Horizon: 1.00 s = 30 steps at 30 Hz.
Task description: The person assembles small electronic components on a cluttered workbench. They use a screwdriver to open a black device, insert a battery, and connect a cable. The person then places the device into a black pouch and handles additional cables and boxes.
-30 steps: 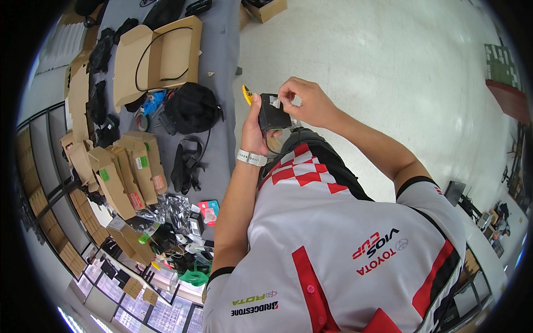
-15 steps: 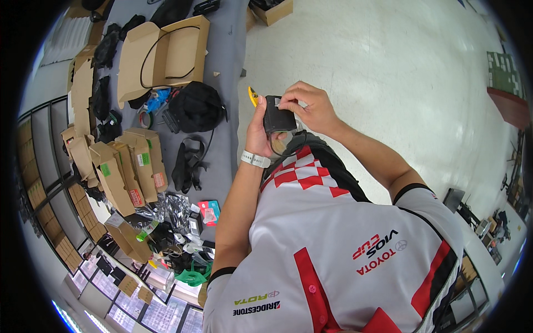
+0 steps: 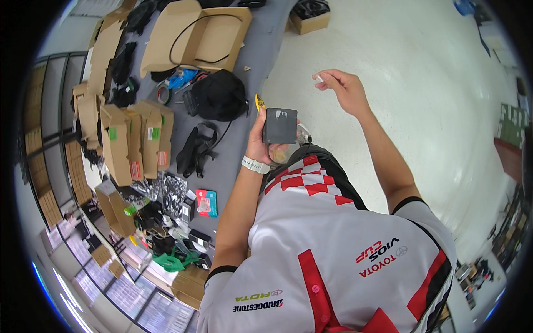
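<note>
My left hand, with a pale watch strap at the wrist, is closed around a flat, dark square box-like device. Whitish residue or a torn label patch shows near the device's far edge. A yellow-handled tool sticks up beside my left thumb; its exact kind is unclear. Under the device, a pale, see-through item shows only partly. Out to the right over the floor, my right hand pinches a small white scrap between its fingertips, apart from the device.
To the left runs a grey-covered table with an open cardboard box, a black cap, black straps and several upright cartons. Packaging and a green bag lie nearer. Pale floor stretches right.
My right hand has moved away from the device, outward to the right, with the white scrap in its fingers. My left hand still holds the device, its face now fully visible.
</note>
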Motion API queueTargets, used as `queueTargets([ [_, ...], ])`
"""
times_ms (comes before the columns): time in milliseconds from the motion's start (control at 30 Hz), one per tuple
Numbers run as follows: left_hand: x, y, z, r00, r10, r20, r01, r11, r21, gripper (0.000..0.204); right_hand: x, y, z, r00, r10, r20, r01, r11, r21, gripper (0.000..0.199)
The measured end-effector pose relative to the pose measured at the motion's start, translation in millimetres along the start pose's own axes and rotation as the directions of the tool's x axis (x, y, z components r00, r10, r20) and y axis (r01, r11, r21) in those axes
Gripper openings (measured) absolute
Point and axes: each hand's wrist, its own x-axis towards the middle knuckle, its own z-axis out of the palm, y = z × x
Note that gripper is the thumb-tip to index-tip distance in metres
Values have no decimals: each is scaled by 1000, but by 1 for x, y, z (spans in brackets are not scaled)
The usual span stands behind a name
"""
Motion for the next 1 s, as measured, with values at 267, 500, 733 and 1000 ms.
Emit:
queueTargets([
  [267,-16,-1,-40,995,103,-1,-103,993,-52,84,14,-18,51,970,39,241,-68,991,112,25],
  [500,-51,-4,-79,961,239,-140,-258,957,-134,83,60,24,93,948,95,304,-193,930,311,12],
  [733,-97,-27,-114,888,352,-297,-414,892,-183,82,101,42,146,819,57,571,-188,967,173,19],
  [1000,-151,-39,-127,770,447,-456,-581,786,-211,82,175,-12,279,809,-20,587,129,981,-145,20],
])
